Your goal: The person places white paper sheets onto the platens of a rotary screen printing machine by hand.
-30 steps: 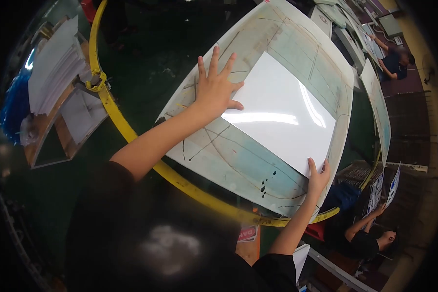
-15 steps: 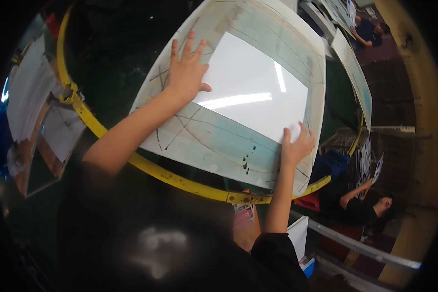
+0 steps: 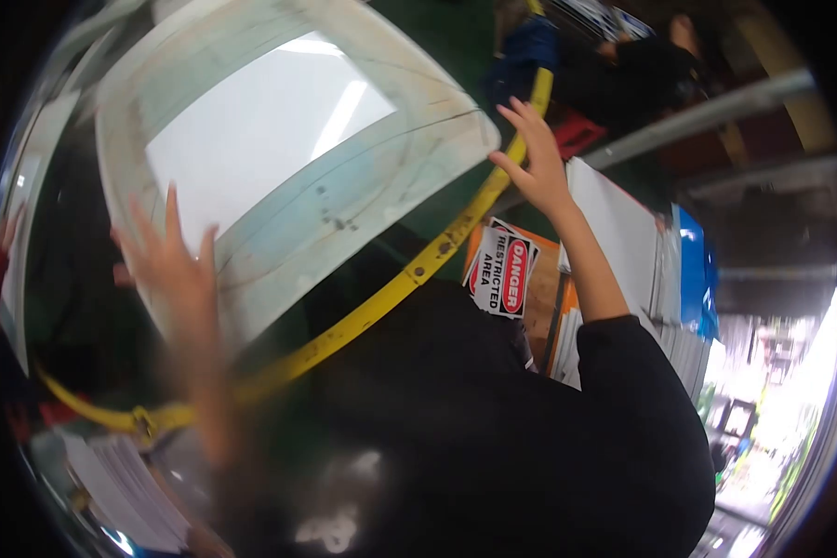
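A glossy white sheet (image 3: 270, 121) lies flat on a pale, rounded board (image 3: 418, 79) marked with dark lines and smudges. My left hand (image 3: 167, 251), blurred, is over the board's near left side with its fingers spread, close to the sheet's lower corner. Beyond the board's right corner, my right hand (image 3: 538, 167) hovers above the curved yellow rail (image 3: 418, 270), its fingers apart and nothing in them. Below that hand are printed signs (image 3: 504, 270) reading "DANGER RESTRICTED AREA".
The rail curves between my body and the board. To my right stand stacked white sheets (image 3: 614, 209) beside a blue sheet-like thing (image 3: 693, 270). Another stack (image 3: 126, 488) sits at lower left. A person in dark clothing (image 3: 646, 74) is at upper right; another person's hand (image 3: 7, 232) shows far left.
My view has turned to the right, bringing the signs and stacks into sight. Both hands have come away from the white sheet, the right one past the board's corner.
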`<state>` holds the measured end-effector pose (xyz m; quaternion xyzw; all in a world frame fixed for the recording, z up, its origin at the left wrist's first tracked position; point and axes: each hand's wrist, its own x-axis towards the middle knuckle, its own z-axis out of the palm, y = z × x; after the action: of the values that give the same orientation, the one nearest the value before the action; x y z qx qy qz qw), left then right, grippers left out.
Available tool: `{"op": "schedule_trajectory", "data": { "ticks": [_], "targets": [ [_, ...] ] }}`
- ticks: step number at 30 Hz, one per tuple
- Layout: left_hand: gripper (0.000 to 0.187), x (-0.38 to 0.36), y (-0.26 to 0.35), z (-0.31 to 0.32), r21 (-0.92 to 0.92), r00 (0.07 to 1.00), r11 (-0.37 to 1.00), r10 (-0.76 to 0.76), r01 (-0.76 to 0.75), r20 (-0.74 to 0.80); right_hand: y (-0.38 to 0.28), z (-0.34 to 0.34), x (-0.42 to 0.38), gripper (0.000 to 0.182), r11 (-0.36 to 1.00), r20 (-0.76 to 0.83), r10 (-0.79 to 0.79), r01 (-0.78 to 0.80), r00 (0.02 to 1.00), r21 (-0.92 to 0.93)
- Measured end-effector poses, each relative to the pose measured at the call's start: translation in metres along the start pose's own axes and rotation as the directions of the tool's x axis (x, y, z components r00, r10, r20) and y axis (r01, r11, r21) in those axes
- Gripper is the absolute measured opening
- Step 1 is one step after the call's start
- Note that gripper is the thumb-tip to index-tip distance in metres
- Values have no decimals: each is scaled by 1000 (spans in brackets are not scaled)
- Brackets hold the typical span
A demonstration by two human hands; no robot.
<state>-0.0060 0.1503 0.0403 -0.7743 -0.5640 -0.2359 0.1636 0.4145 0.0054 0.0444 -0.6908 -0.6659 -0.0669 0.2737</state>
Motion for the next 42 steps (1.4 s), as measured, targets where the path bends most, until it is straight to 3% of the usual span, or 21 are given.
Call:
{"op": "schedule_trajectory", "data": {
  "ticks": [2, 4, 5, 6, 8, 9, 12, 13, 19, 22, 25, 28, 29, 32, 35, 38, 41, 42],
  "targets": [
    [56, -37, 26, -25, -185, 994, 982, -54, 36, -92, 40, -26, -69, 74, 955, -21, 247, -247, 969, -166],
    [51, -69, 50, -41, -266, 992, 963, -76, 47, -100, 76, -35, -148, 100, 832, 55, 451, -398, 891, -387],
    [49, -80, 61, -48, -347, 995, 937, -73, 44, -71, 90, -29, -178, 111, 665, 92, 710, -623, 698, -411],
    [48, -89, 72, -53, -428, 997, 903, -68, 44, -42, 100, -27, -203, 122, 436, 116, 895, -784, 432, -443],
    [45, -102, 89, -59, -516, 998, 856, -56, 40, -15, 89, -21, -239, 131, 482, 135, 868, -745, 478, -461],
    [44, -108, 95, -59, -524, 998, 851, -56, 38, -18, 78, -22, -239, 122, 409, 142, 908, -758, 395, -507],
    [37, -113, 105, -64, -548, 999, 835, -44, 54, 31, 62, -12, -262, 108, 573, -7, 735, -627, 678, -527],
    [36, -114, 106, -64, -550, 999, 834, -29, 48, 44, 51, -15, -256, 89, 549, -55, 736, -643, 674, -534],
    [32, -111, 112, -70, -622, 994, 783, 59, 11, 92, 66, -25, -274, 75, 691, -18, 609, -541, 793, -480],
    [31, -108, 120, -74, -653, 985, 757, 111, 1, 130, 65, -36, -277, 79, 742, -32, 614, -590, 789, -318],
    [30, -112, 126, -72, -688, 977, 724, 172, -40, 125, 68, -59, -282, 82, 668, -160, 612, -614, 775, -420],
    [29, -118, 130, -72, -683, 957, 728, 232, -51, 176, 107, -82, -317, 85, 408, -116, 832, -740, 542, -535],
    [29, -119, 131, -71, -689, 951, 722, 250, -57, 183, 116, -90, -327, 82, 416, -37, 872, -778, 488, -471],
    [28, -123, 133, -70, -705, 938, 706, 285, -67, 196, 107, -104, -324, 75, 446, -12, 876, -818, 483, -362],
    [28, -125, 136, -69, -717, 940, 694, 284, -65, 190, 105, -94, -332, 69, 498, -47, 826, -766, 562, -407],
    [28, -124, 141, -68, -721, 939, 689, 288, -66, 189, 88, -100, -319, 70, 553, 56, 824, -781, 563, -290],
    [28, -121, 152, -69, -723, 925, 685, 324, -86, 197, 102, -117, -327, 69, 684, 156, 726, -726, 670, -67],
    [28, -122, 153, -68, -729, 923, 678, 334, -94, 191, 107, -122, -331, 68, 695, 176, 717, -711, 675, -106]
  ]
}}
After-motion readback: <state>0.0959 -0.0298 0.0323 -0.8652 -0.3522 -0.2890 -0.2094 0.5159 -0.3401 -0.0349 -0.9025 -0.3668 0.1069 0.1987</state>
